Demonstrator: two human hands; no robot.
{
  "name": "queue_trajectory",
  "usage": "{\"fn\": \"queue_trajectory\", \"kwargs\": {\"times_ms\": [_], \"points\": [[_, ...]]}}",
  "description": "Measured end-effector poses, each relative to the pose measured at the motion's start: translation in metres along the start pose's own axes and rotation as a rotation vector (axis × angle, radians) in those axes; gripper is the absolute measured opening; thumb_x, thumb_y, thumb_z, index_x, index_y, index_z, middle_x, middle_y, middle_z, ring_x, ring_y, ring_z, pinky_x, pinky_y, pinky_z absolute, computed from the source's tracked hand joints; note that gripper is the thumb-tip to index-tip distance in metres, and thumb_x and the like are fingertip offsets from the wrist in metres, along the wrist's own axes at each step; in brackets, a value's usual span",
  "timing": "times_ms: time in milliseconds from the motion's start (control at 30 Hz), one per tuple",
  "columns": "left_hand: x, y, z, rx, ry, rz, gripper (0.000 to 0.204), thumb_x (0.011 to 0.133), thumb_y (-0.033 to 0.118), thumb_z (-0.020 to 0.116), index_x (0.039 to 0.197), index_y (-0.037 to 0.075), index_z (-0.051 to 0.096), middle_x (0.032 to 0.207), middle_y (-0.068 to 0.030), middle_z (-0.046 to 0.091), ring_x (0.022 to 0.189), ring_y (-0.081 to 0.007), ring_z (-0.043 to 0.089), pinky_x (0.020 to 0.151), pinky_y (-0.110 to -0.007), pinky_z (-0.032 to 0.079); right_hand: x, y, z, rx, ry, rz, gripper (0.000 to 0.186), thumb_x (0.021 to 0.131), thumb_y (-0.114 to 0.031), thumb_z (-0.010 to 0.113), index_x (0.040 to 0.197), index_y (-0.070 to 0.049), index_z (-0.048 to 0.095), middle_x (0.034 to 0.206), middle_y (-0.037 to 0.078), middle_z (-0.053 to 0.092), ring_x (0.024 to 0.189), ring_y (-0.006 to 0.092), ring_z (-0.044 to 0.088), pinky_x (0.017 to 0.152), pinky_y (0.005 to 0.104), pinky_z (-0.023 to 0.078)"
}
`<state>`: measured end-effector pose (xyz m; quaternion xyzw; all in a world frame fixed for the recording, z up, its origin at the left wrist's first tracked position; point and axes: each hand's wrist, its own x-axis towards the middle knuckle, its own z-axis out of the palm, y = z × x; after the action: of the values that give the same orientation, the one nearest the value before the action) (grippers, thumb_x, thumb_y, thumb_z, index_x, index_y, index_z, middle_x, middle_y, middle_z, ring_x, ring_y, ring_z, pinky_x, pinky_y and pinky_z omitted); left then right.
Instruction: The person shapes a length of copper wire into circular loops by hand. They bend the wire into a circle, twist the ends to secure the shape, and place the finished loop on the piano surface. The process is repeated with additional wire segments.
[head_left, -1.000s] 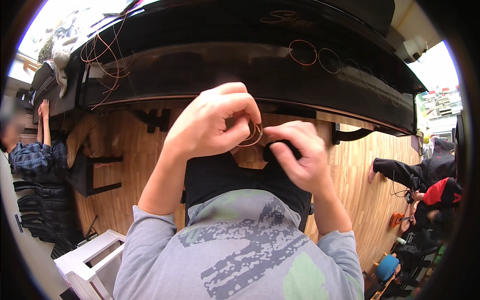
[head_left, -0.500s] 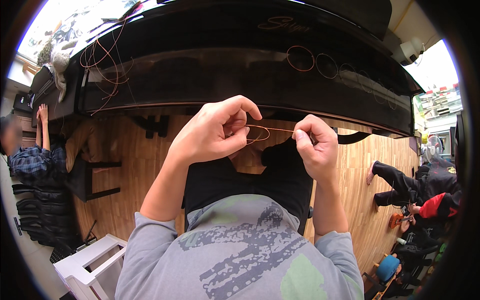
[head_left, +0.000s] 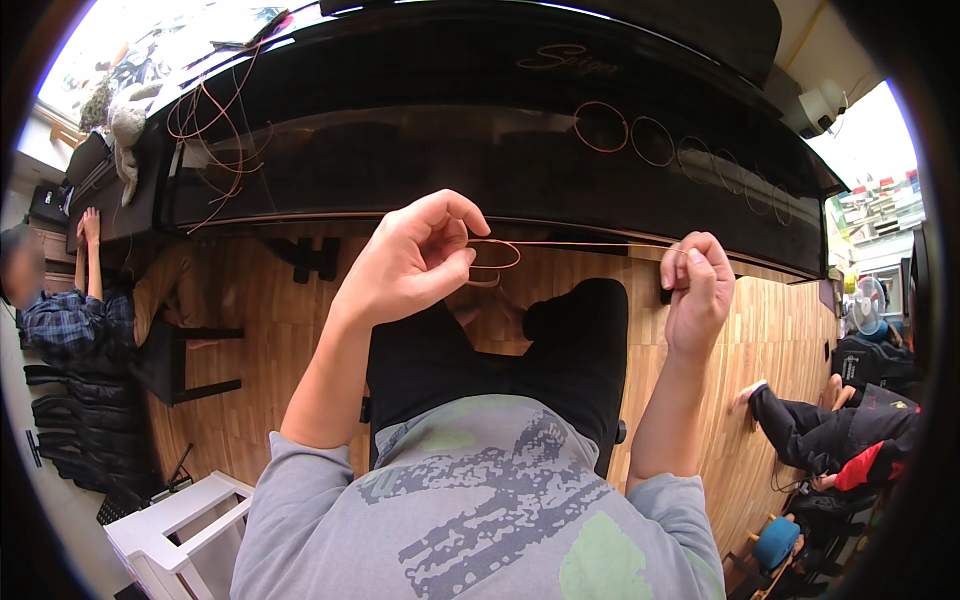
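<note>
A thin copper-coloured string point(head_left: 580, 243) runs nearly straight between my hands, out in front of the black piano lid. My left hand point(head_left: 410, 262) pinches a small loop of it between thumb and fingers, and the loop sticks out to the right of the fingertips. The other end of the visible length is held by my right hand point(head_left: 697, 295), its thumb pressed against curled fingers. Any tail of string inside either hand is hidden.
On the piano point(head_left: 400, 165), several coiled rings lie in a row at right, beginning with a copper ring point(head_left: 627, 130). Loose tangled strings point(head_left: 238, 165) lie at left. One person point(head_left: 60, 325) sits at far left, another point(head_left: 840, 425) at right. A white stool-like frame point(head_left: 180, 530) stands lower left.
My right hand has moved right, away from the left, drawing out a longer straight stretch of string. My left hand has shifted slightly left, still holding the loop.
</note>
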<state>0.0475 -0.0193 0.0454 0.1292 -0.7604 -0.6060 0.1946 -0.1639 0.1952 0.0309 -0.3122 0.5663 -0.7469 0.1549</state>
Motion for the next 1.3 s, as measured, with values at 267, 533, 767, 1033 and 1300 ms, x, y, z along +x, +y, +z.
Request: {"fn": "queue_trajectory", "kwargs": {"times_ms": [267, 533, 767, 1033, 1300], "points": [[0.0, -0.014, -0.009, -0.281, 0.043, 0.06, 0.016, 0.08, -0.003, 0.058, 0.095, 0.002, 0.057, 0.071, 0.0037, 0.049, 0.064, -0.0013, 0.046, 0.056, -0.017, 0.038, 0.001, 0.013, -0.032, 0.104, 0.148, 0.045, 0.018, 0.092, -0.01, 0.044, 0.076, -0.005, 0.05, 0.065, 0.0, 0.04, 0.057, 0.0085, 0.042, 0.052, 0.0214, 0.032], [0.01, -0.023, -0.028, -0.632, 0.157, 0.118, 0.007, 0.085, 0.004, 0.054, 0.091, 0.006, 0.051, 0.063, 0.0034, 0.043, 0.047, -0.0022, 0.037, 0.051, -0.025, 0.052, -0.005, 0.033, -0.06, 0.077, 0.229, 0.151, 0.016, 0.091, -0.011, 0.044, 0.076, -0.006, 0.048, 0.063, 0.0, 0.039, 0.055, 0.0099, 0.041, 0.051, 0.0236, 0.033], [0.014, -0.007, -0.001, -0.775, 0.082, -0.083, 0.009, 0.091, 0.004, 0.045, 0.097, 0.008, 0.05, 0.062, 0.0052, 0.037, 0.046, -0.0033, 0.032, 0.043, -0.02, 0.032, -0.024, 0.03, -0.043, -0.448, -0.362, 0.561, 0.022, 0.088, -0.017, 0.055, 0.073, -0.002, 0.059, 0.062, -0.002, 0.052, 0.057, 0.0063, 0.046, 0.053, 0.0226, 0.038], [0.02, -0.008, 0.025, -0.73, -0.049, -0.143, 0.008, 0.092, 0.006, 0.045, 0.097, 0.007, 0.051, 0.063, 0.0058, 0.037, 0.049, -0.0026, 0.029, 0.044, -0.02, 0.026, -0.014, -0.005, 0.019, -0.527, -0.472, 0.342, 0.02, 0.089, -0.021, 0.065, 0.09, -0.002, 0.064, 0.07, -0.002, 0.056, 0.063, 0.005, 0.045, 0.056, 0.0233, 0.039], [0.018, -0.011, 0.033, -0.96, -0.07, -0.195, 0.009, 0.094, 0.007, 0.042, 0.098, 0.007, 0.051, 0.065, 0.0045, 0.037, 0.052, -0.0057, 0.035, 0.048, -0.022, 0.035, -0.01, 0.017, 0.057, 0.051, -0.551, 0.413, 0.02, 0.094, -0.018, 0.06, 0.102, 0.0, 0.065, 0.078, 0.001, 0.064, 0.069, 0.0058, 0.058, 0.064, 0.0203, 0.048]]}}
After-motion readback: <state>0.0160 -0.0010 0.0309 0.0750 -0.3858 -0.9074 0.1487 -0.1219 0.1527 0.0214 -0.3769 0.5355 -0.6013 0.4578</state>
